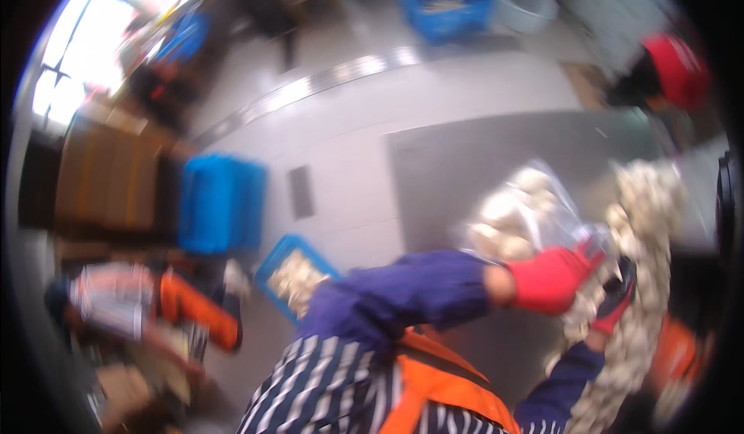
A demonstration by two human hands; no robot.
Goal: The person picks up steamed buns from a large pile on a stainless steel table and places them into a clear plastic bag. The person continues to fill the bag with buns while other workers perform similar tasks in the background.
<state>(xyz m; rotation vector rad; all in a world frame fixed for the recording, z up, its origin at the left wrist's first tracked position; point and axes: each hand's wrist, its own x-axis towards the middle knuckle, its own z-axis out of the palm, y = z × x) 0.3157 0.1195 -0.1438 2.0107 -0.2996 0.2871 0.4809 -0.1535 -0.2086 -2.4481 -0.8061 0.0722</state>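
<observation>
A clear plastic bag [561, 210] holds several large, pale, rounded pieces of produce [508, 219], which look like garlic bulbs. My left hand [552, 277], in a red glove, reaches across to the bag's gathered side and has its fingers closed on the plastic. Close to it on the right is my right hand [617, 297], in a red and black glove with curled fingers. It is over a long heap of similar pale produce [642, 294]. Blur hides whether anything is in the right hand.
The grey metal tabletop [453, 178] lies under the bag. A blue crate of pale pieces [296, 280] stands by my left elbow, with a taller blue bin [221, 201] beyond. A person in a red cap [677, 73] is across the table. Another person [116, 300] bends at the left.
</observation>
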